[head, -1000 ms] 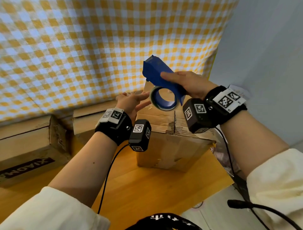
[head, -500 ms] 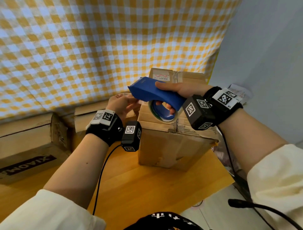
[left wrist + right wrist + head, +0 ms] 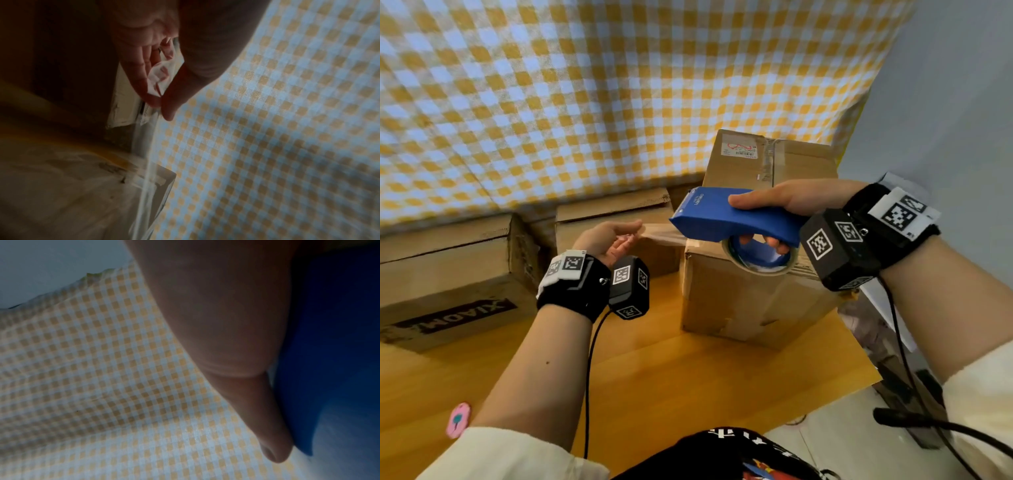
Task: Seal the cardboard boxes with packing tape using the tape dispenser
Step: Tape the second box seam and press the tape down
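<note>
My right hand point(image 3: 774, 219) grips the blue tape dispenser point(image 3: 726, 216), thumb on top and fingers through the tape roll point(image 3: 758, 263). It hovers over the near left corner of a tall cardboard box point(image 3: 736, 301). A clear strip of tape point(image 3: 664, 234) stretches left from the dispenser's nose to my left hand point(image 3: 616, 236), which pinches the free end point(image 3: 158, 84) between thumb and fingers. In the right wrist view only my thumb point(image 3: 257, 402) and the dispenser's blue body point(image 3: 329, 353) show.
Two flatter cardboard boxes point(image 3: 448, 270) point(image 3: 616, 209) lie at the left and back of the wooden table point(image 3: 688, 383). A yellow checked cloth point(image 3: 619, 85) hangs behind. The table's right edge drops to the floor, where cables point(image 3: 928, 425) lie.
The dispenser came down from a raised tilt to level over the box corner. My left hand took the tape end and drew it out to the left.
</note>
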